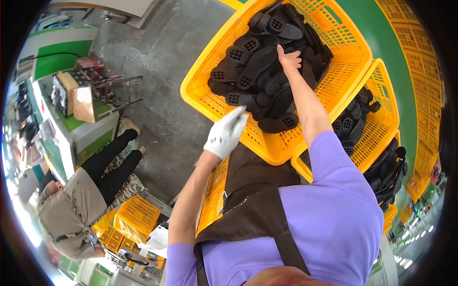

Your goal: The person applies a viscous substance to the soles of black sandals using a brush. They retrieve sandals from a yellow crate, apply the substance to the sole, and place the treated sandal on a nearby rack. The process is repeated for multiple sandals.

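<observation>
Black shoe soles (260, 64), several with grid-patterned heels, lie heaped in a large yellow plastic basket (200, 93) in front of me. My bare right hand (289, 60) reaches over the heap, against the soles, thumb stretched away from its partly bent fingers. Nothing shows in its grasp, though its underside is hidden. Over the basket's near left rim is my left hand (225, 133) in a white glove, its fingers extended and holding nothing visible.
More yellow baskets with black soles (350, 121) stand at the right, beside a green floor strip (389, 52). At the left, a person (74, 205) stands by a green-topped workbench (64, 52). Stacked yellow crates (138, 214) are at the lower left; grey floor (157, 62) lies between.
</observation>
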